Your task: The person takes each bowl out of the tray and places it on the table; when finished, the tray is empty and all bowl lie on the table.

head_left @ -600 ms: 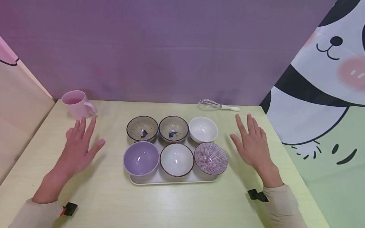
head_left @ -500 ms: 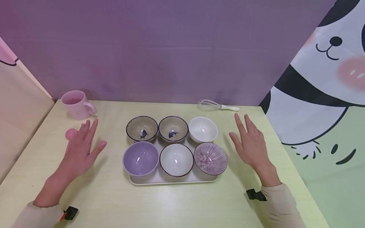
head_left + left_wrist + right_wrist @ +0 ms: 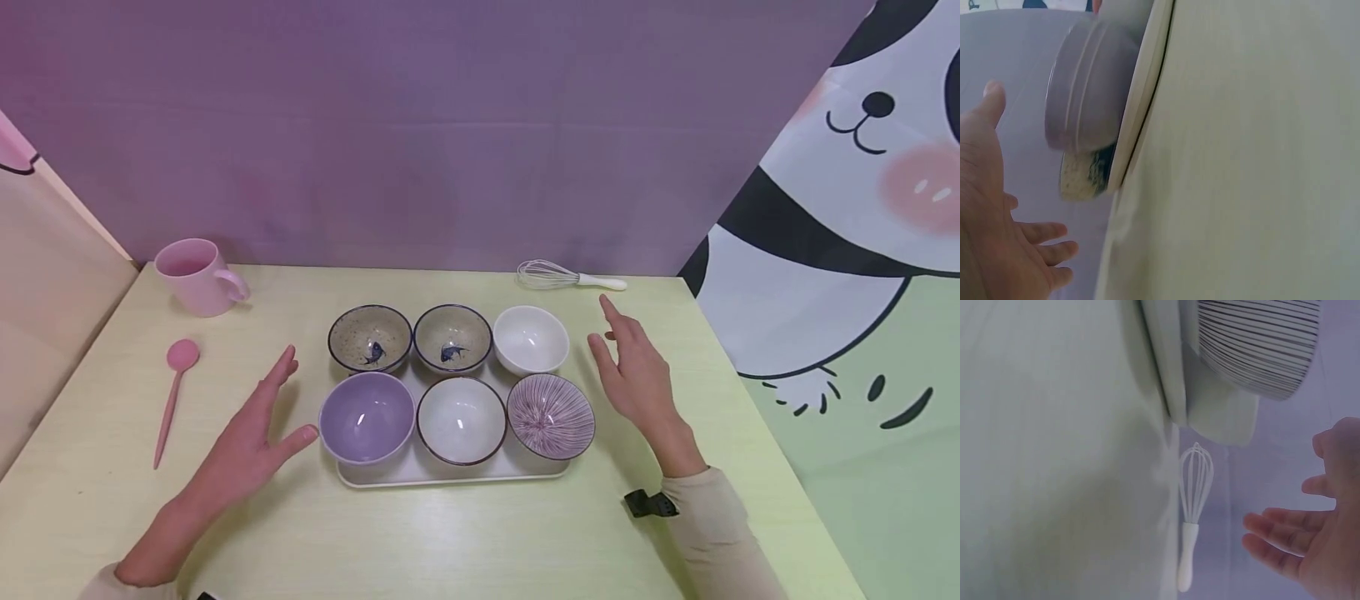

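Observation:
Several bowls stand in two rows on a pale tray (image 3: 457, 479). The front row has a plain purple bowl (image 3: 367, 418), a white bowl with a brown rim (image 3: 462, 421) and a purple-striped bowl (image 3: 551, 417). Behind them are two speckled bowls with blue fish, left (image 3: 370, 339) and middle (image 3: 452, 339), and a plain white bowl (image 3: 531, 340). My left hand (image 3: 247, 446) hovers left of the tray, its thumb near the purple bowl, fingers extended and holding nothing. To the right, my right hand (image 3: 637, 379) hovers beside the striped bowl, also holding nothing.
A pink mug (image 3: 198, 279) stands at the back left of the table (image 3: 450, 542). Nearer lies a pink spoon (image 3: 174, 392). A whisk with a white handle (image 3: 570, 277) lies along the back edge, before a purple backdrop (image 3: 450, 125).
Both hands have moved inward toward the tray, the left one further and lower. The pink spoon, earlier partly covered by my left hand, now shows whole. The bowls stay in place.

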`<action>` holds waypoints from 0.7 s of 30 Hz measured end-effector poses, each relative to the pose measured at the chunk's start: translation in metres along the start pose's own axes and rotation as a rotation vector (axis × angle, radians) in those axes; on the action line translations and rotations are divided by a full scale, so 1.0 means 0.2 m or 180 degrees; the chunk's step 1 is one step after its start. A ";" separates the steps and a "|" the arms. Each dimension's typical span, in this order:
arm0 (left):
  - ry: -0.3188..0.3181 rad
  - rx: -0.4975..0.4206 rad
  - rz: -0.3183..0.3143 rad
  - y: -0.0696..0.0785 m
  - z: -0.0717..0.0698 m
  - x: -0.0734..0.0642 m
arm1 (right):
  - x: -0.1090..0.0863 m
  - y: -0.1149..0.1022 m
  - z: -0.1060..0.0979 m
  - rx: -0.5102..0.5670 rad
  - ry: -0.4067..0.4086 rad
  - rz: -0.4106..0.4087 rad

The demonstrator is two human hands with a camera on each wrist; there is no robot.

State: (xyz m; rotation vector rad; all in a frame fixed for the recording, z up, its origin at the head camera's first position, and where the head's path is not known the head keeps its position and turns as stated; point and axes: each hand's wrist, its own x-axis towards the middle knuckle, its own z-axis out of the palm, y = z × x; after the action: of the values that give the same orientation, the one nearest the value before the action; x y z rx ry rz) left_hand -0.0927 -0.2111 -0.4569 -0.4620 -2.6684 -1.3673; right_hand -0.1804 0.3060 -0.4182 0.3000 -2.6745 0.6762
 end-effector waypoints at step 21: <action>-0.0196 0.0255 -0.0467 0.03 0.24 -0.06 | 0.07 0.01 0.14 0.1166 -0.0691 0.0383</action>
State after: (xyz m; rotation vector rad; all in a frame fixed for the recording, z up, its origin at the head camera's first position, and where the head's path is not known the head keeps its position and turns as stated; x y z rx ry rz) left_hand -0.0764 -0.1713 -0.4828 -0.3103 -2.8455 -1.2959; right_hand -0.2014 0.2925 -0.4370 0.3246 -2.7753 1.2402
